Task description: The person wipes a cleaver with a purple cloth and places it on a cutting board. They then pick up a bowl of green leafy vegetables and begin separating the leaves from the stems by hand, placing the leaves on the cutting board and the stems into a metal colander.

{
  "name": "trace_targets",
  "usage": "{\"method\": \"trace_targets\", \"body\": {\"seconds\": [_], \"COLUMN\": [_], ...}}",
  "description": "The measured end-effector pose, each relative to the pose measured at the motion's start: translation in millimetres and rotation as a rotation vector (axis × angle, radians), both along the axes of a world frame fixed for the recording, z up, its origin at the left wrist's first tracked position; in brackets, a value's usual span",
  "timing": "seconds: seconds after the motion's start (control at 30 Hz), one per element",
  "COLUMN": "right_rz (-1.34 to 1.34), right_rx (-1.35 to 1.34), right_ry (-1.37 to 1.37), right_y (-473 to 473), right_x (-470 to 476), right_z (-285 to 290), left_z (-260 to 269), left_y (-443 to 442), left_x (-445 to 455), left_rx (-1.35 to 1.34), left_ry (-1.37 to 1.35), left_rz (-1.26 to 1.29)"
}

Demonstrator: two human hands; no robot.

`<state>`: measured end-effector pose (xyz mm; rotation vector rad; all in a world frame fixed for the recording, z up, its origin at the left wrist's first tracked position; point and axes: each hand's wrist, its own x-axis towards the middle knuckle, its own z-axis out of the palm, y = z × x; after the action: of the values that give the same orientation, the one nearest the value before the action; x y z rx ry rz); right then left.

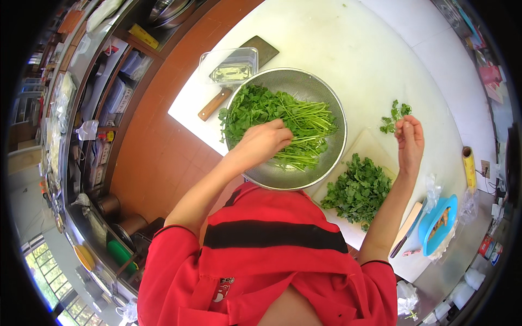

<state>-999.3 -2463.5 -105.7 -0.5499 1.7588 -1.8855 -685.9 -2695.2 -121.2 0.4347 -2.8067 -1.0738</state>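
A wide mesh strainer bowl [304, 83] of metal stands at the table's near edge. Long-stemmed leafy herbs that look like coriander [312, 116] lie in it, leaves to the left and stems to the right. Over the pile, my left hand [265, 140] has its fingers curled on some stems; the fingertips are partly hidden. My right hand [410, 140] is raised over the table on the right, pinching a small herb sprig [394, 118]. Between my right forearm and the strainer, a second heap of leafy herbs [359, 189] rests on a pale cutting board [363, 142].
Behind the strainer are a clear plastic container [228, 65] and a cleaver [214, 104] with a wooden handle. At right lie a knife [401, 244], a blue basin [426, 228] with food and a film roll [470, 167]. Shelving [118, 81] stands left across the tiled floor.
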Motion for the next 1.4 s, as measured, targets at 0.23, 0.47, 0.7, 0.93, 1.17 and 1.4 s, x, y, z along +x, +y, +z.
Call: {"method": "trace_targets", "body": {"seconds": [0.23,0.47,0.7,0.93,1.17,1.4], "right_rz": [-0.107,-0.082,-0.231,-0.346,-0.441,-0.577], "right_rx": [0.814,0.593,0.354,0.162,0.149,0.080], "right_ry": [0.817,0.192,0.058,0.020,-0.050,-0.069], "right_y": [50.4,69.4,94.4,126.6,162.2,208.7], "right_x": [-47.3,46.4,70.9,77.2,110.8,132.0], "right_z": [-30.4,-41.8,-16.3,-6.9,-20.7,-24.2], "left_z": [-16.3,-53.1,-60.4,-55.3,-19.5,-11.7], "left_y": [20.4,37.3,18.9,-5.0,-12.3,51.5], "left_x": [-25.7,18.2,-12.8,-40.0,-44.1,16.3], "left_rx": [-0.056,0.048,-0.023,0.069,0.648,-0.069], "left_ry": [0.024,-0.418,-0.329,-0.164,-0.305,-0.078], "left_rz": [-0.098,-0.421,-0.261,-0.115,0.020,-0.315]}}
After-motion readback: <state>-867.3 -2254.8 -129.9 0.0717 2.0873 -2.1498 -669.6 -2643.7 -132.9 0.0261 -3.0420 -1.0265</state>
